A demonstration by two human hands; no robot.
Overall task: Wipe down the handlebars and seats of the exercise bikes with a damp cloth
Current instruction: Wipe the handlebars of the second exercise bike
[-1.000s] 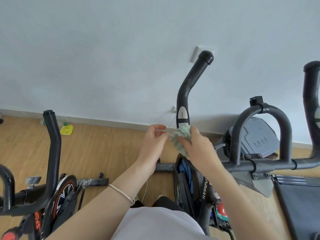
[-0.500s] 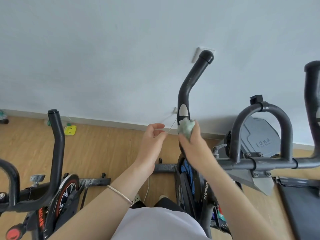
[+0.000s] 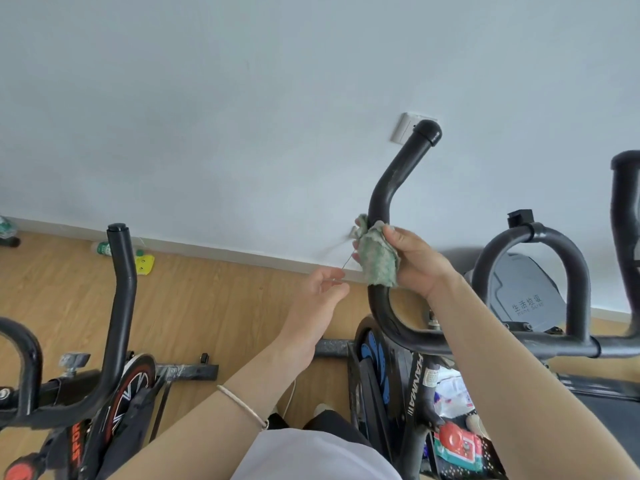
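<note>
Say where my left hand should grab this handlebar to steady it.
Grip the handlebar at its lower bend, below the cloth, coming from the left: the right hand wraps it above, and the left hand, pinching a thread, is nearest.

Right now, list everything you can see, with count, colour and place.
left bike: one, black with red flywheel, lower left
centre bike: one, black, lower centre
handlebar: one, black, rising from centre bike
cloth: one, green, wrapped round handlebar
thread: one, pale, left of cloth
wall socket: one, white, behind handlebar tip
bin: one, grey, right, by wall
bottle: one, green label, floor, left
yellow item: one, floor beside bottle
bracelet: one, pale, left wrist
left hand: pinches thread
right hand: grips cloth
</note>
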